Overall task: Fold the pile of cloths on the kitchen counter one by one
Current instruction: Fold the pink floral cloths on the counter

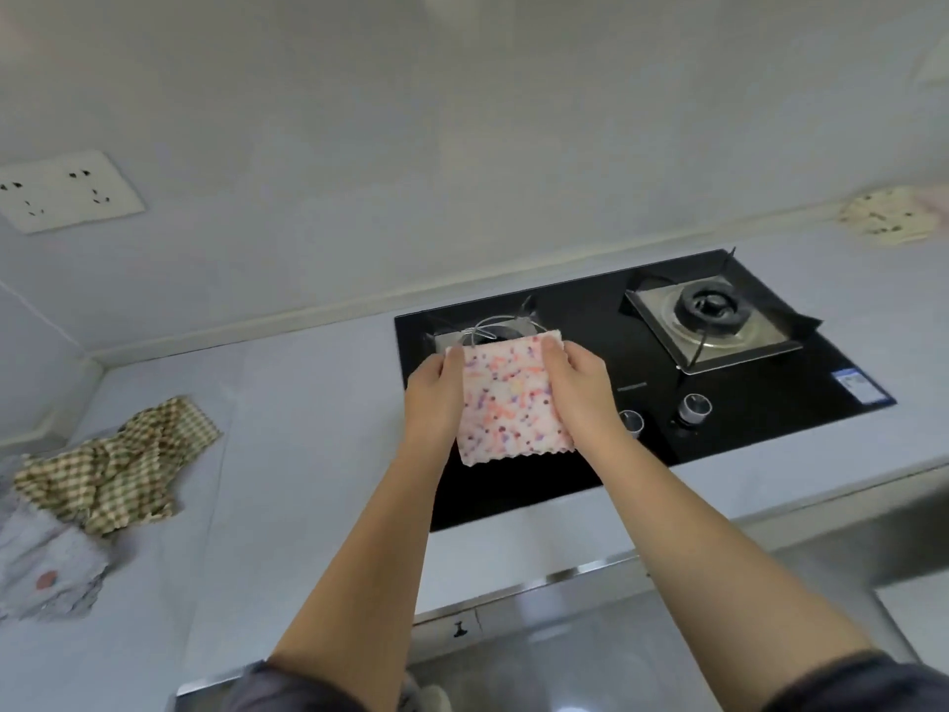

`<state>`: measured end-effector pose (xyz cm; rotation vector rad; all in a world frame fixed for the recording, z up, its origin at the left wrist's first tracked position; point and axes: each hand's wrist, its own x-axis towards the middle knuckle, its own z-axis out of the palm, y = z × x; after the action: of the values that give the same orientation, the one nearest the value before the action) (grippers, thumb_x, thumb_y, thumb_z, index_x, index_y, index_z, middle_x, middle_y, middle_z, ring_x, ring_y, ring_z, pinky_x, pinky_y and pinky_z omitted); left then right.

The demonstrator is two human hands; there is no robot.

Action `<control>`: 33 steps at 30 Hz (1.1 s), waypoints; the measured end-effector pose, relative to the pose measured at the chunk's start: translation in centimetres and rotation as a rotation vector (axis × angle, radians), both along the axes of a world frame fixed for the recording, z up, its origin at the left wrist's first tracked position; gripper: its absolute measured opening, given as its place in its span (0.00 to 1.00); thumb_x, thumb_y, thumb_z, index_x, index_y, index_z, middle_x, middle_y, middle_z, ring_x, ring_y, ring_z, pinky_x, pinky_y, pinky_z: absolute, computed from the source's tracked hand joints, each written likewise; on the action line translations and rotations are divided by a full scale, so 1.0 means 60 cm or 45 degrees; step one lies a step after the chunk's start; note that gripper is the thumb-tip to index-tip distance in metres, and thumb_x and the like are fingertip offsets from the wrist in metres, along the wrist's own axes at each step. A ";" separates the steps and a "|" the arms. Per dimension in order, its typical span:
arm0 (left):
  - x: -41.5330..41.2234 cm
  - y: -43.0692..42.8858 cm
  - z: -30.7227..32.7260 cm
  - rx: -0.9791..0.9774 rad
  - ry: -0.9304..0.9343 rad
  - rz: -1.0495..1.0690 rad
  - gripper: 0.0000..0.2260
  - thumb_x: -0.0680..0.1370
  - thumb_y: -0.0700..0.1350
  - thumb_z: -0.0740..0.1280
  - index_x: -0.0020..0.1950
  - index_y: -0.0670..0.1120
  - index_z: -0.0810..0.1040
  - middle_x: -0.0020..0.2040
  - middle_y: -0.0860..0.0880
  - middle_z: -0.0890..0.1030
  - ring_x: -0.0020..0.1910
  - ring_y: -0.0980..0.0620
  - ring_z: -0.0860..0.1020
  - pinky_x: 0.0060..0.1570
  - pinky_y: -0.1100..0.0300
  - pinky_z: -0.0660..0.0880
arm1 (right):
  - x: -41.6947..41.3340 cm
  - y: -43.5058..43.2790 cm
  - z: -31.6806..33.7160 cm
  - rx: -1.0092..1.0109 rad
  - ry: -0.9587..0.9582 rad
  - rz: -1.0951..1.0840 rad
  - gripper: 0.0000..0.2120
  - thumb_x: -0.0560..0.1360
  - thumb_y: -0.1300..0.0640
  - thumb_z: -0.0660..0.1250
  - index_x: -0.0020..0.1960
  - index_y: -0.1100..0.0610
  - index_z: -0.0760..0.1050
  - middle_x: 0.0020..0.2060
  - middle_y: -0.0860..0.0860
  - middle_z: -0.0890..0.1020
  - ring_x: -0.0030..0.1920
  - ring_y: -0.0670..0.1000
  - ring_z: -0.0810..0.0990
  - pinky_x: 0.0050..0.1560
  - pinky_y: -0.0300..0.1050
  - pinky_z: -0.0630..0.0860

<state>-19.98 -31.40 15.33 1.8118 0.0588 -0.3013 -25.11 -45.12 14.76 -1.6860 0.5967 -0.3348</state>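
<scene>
Both hands hold the speckled cloth (508,403) in the air over the hob's (770,413) left burner. The left hand (436,390) pinches its left edge and the right hand (580,388) its right edge, thumbs at the upper corners. The cloth hangs between them as a small square, seemingly already folded. A folded stack (883,218) lies at the counter's (308,403) back right edge, nearer the right hand. The unfolded pile (118,470) lies at the left end.

No wording can be read on the black glass gas hob (565,480). A blue-and-white sticker (861,386) at its front right corner is too blurred to read. A faint line of pale lettering (631,388) near the control knobs (694,407) cannot be made out.
</scene>
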 end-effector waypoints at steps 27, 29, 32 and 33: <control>-0.113 -0.994 -0.034 -0.262 0.584 -0.385 0.11 0.78 0.53 0.67 0.46 0.46 0.78 0.45 0.48 0.82 0.47 0.48 0.80 0.54 0.51 0.77 | -0.215 -0.948 0.002 0.244 0.327 -0.427 0.19 0.78 0.50 0.63 0.51 0.68 0.75 0.53 0.64 0.81 0.45 0.56 0.82 0.51 0.55 0.79; -0.100 -1.061 -0.029 -0.228 0.619 -0.502 0.12 0.77 0.51 0.68 0.54 0.44 0.79 0.49 0.46 0.83 0.49 0.46 0.82 0.57 0.47 0.77 | -0.211 -1.010 0.014 0.291 0.306 -0.471 0.17 0.79 0.49 0.63 0.49 0.64 0.77 0.50 0.62 0.83 0.48 0.58 0.83 0.53 0.57 0.79; -0.088 -1.148 -0.025 -0.192 0.609 -0.552 0.06 0.78 0.47 0.67 0.51 0.45 0.79 0.47 0.46 0.83 0.48 0.46 0.82 0.54 0.49 0.79 | -0.209 -1.098 0.017 0.450 0.265 -0.501 0.13 0.78 0.48 0.64 0.50 0.57 0.80 0.47 0.55 0.85 0.48 0.56 0.84 0.53 0.53 0.80; -0.085 -1.171 -0.026 -0.201 0.611 -0.552 0.04 0.79 0.46 0.66 0.48 0.46 0.78 0.46 0.47 0.83 0.47 0.46 0.82 0.53 0.50 0.79 | -0.207 -1.120 0.014 0.489 0.264 -0.489 0.12 0.78 0.49 0.65 0.50 0.56 0.80 0.47 0.54 0.85 0.48 0.55 0.85 0.53 0.52 0.80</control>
<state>-25.08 -101.67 13.76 1.5494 -0.0229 -1.0173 -37.53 -112.32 15.61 -1.2387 1.0737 -0.2962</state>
